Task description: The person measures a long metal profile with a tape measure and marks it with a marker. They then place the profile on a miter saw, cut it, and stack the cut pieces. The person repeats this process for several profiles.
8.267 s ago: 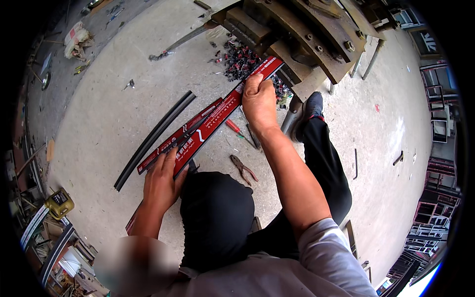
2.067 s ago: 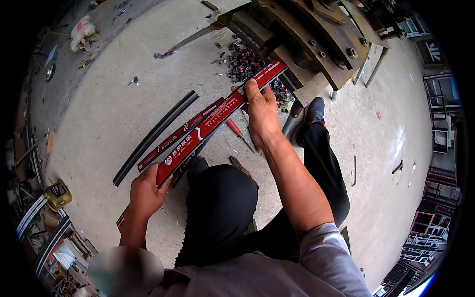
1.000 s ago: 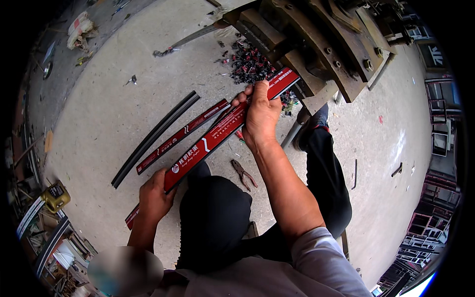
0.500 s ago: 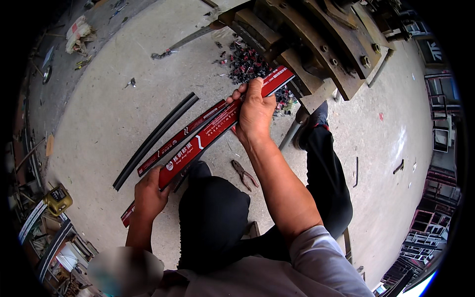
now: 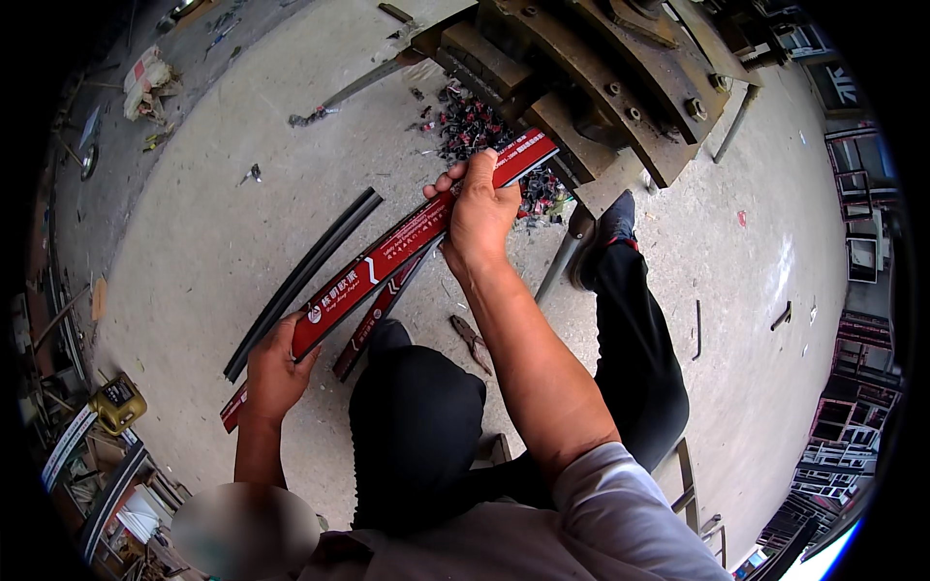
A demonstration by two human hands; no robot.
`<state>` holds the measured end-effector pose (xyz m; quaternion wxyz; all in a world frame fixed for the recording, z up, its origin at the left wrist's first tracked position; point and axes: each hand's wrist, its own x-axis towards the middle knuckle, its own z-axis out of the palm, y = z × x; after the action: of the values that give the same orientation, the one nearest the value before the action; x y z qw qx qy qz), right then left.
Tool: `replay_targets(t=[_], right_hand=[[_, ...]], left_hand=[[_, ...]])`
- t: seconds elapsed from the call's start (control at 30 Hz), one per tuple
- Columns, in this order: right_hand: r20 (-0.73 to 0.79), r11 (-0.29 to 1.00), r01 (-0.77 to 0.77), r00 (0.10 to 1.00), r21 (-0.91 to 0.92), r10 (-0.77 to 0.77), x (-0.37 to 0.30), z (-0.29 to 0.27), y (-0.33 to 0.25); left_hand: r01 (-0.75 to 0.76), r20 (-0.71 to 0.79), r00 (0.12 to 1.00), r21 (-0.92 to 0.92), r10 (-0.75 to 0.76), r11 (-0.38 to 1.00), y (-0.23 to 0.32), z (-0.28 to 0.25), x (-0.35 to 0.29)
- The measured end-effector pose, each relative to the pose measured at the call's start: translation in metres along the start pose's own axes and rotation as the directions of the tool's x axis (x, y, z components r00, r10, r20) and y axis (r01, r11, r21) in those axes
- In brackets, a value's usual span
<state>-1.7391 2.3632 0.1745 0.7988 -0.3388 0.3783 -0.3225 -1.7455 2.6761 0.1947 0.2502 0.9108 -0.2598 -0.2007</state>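
A long red-faced profile strip (image 5: 392,237) with dark edges and white print slants across the middle. My left hand (image 5: 279,373) is closed around its lower-left end. Closer to the upper-right end, my right hand (image 5: 480,213) grips it, thumb on the red face. That end meets the edge of a heavy brown metal machine (image 5: 581,97); whether it sits in a slot I cannot tell. Beneath the held strip, another red strip (image 5: 373,320) shows beside my knee, partly covered. Dark curved strips (image 5: 305,276) lie on the floor to the left.
Small red and black offcuts (image 5: 470,121) are heaped under the machine. Pliers (image 5: 469,341) lie on the floor near my right forearm. A yellow container (image 5: 118,403) stands at the left. Stacked frames (image 5: 843,407) line the right side. A machine leg (image 5: 565,259) stands by my foot.
Both hands and the held strip have shifted slightly left. The strip now covers a red piece seen beside it before and uncovers more of another red strip near my knee.
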Motion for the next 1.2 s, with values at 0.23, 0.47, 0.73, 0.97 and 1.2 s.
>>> replay_targets(t=[0.23,0.47,0.73,0.97,1.2], right_hand=[[0.0,1.0,0.019,1.0,-0.021,-0.019,-0.001,-0.004,0.001],[0.015,1.0,0.02,1.0,-0.004,-0.02,-0.001,-0.003,0.0],[0.004,1.0,-0.007,1.0,-0.008,0.007,0.0,0.001,0.001],[0.02,1.0,-0.002,1.0,-0.005,0.002,0.003,-0.002,0.0],[-0.005,0.995,-0.09,0.996,-0.035,0.09,-0.002,-0.005,-0.014]], left_hand=[[-0.033,0.014,0.999,0.006,0.033,0.999,-0.01,0.01,-0.004],[0.055,0.026,0.998,-0.023,-0.055,0.998,-0.004,0.001,0.004],[0.034,0.003,0.999,-0.022,-0.034,0.999,-0.006,-0.001,0.01],[0.034,0.01,0.999,-0.037,-0.034,0.999,-0.009,-0.003,0.01],[0.088,0.059,0.994,0.001,-0.088,0.996,0.015,-0.002,-0.02]])
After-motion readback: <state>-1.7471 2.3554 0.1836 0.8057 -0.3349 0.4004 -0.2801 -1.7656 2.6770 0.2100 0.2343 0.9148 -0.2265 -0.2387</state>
